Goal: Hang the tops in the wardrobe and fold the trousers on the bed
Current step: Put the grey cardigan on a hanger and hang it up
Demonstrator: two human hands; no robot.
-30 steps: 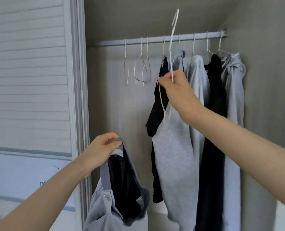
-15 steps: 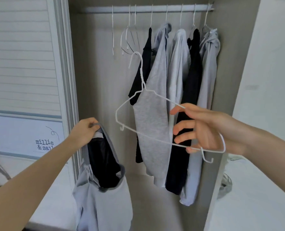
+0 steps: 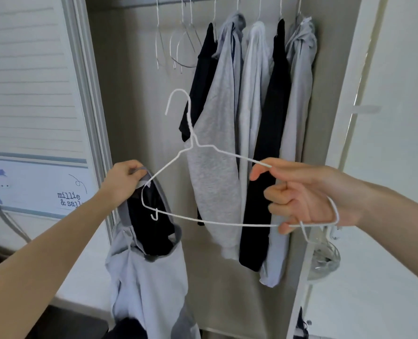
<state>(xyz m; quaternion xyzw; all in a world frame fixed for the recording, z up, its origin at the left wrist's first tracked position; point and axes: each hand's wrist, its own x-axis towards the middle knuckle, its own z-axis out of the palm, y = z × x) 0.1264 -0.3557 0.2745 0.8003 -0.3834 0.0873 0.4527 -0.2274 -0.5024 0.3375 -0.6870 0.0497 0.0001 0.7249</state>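
Head view: nearest, a grey top (image 3: 149,285) with a dark lining is held up by its collar, pinched in the curled fingers of the left hand (image 3: 123,183). A white wire hanger (image 3: 203,152) is gripped at its right end by the right hand (image 3: 305,196), fingers curled round the wire, its left end lying against the top's collar. Behind, in the wardrobe (image 3: 134,118), five grey and black tops (image 3: 254,106) are hung, with empty hangers (image 3: 178,45) to their left.

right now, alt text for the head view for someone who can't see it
A right hand holds a white wire hanger beside a grey top gripped at the collar by the left hand. Behind them, five tops hang in an open wardrobe.
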